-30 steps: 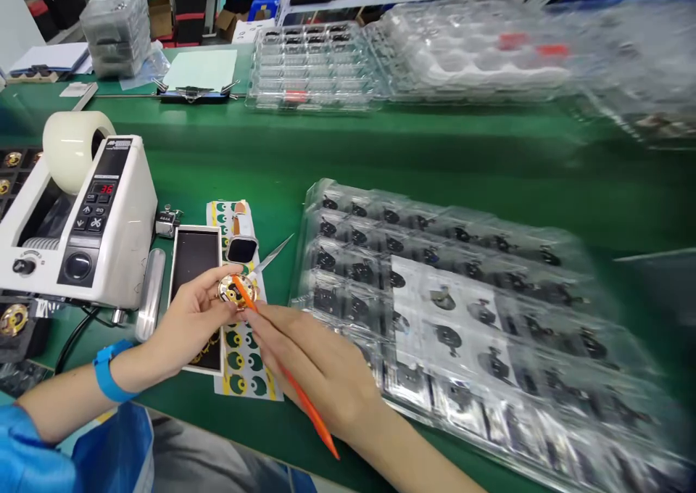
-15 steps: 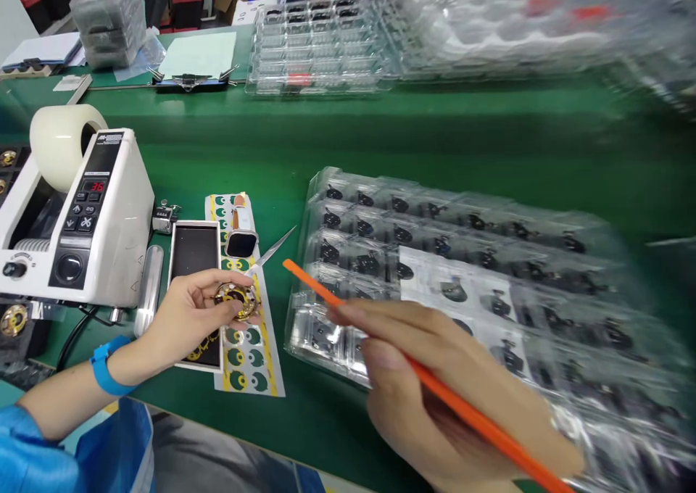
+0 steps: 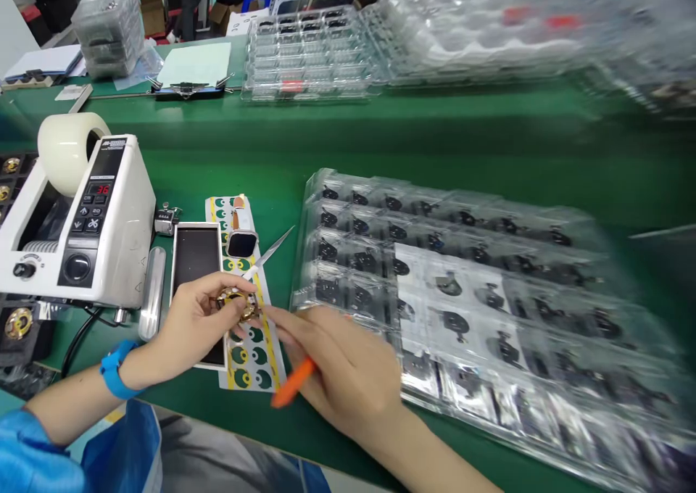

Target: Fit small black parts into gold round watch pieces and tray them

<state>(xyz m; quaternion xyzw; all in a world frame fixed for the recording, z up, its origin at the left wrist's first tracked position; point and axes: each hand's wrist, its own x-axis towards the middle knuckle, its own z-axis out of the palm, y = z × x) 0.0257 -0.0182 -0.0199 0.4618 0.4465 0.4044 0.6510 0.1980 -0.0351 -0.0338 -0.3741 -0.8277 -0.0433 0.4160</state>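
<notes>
My left hand point(image 3: 204, 315) pinches a round gold-rimmed part point(image 3: 238, 303) between thumb and fingers. Close beside it, the fingertips of my right hand point(image 3: 342, 370) reach the part's right edge; I cannot tell whether they touch it. An orange stick point(image 3: 293, 384) is held in my right hand, its visible end pointing down and left. Under the left hand lie a shallow white-edged box with a dark inside point(image 3: 196, 254) and a sheet of green and yellow stickers point(image 3: 253, 359). A pointed metal blade point(image 3: 272, 250) and a smartwatch point(image 3: 241, 243) rest on the sheet.
A white tape dispenser point(image 3: 103, 225) stands on the left, beside a small counter point(image 3: 166, 218). Clear plastic trays with black parts point(image 3: 462, 275) spread over the right side. At the back are a clipboard point(image 3: 193, 65) and more clear trays point(image 3: 304, 54).
My right hand has moved left to the round part, and the orange stick has swung so its end points down. My left hand keeps the part in nearly the same place.
</notes>
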